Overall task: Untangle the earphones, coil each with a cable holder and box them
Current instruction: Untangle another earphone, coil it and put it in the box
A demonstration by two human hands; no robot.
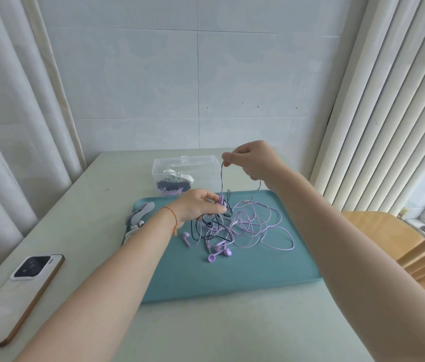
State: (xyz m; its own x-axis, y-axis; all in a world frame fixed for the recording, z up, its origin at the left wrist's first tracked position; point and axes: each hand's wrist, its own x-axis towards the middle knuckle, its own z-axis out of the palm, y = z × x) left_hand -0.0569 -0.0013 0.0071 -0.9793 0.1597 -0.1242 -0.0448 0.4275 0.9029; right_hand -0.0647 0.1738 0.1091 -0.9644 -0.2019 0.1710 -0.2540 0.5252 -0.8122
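A tangle of purple earphones [248, 226] and a black cable [215, 226] lies on the teal tray [245, 273]. Purple earbuds [219, 250] sit at the front of the tangle. My left hand [198, 206] pinches a purple piece and the black cable at the tangle's top left. Raised above the tray's far edge, my right hand [254, 162] pinches a purple cable that hangs down to the tangle. A clear plastic box [187, 173] behind the tray holds coiled earphones. Several grey and white cable holders [138, 216] lie at the tray's left end.
A phone [16, 293] lies camera side up on the pale table [219, 330] at the left. A wooden chair [399, 239] stands to the right of the table. Curtains hang on both sides, and a tiled wall is behind.
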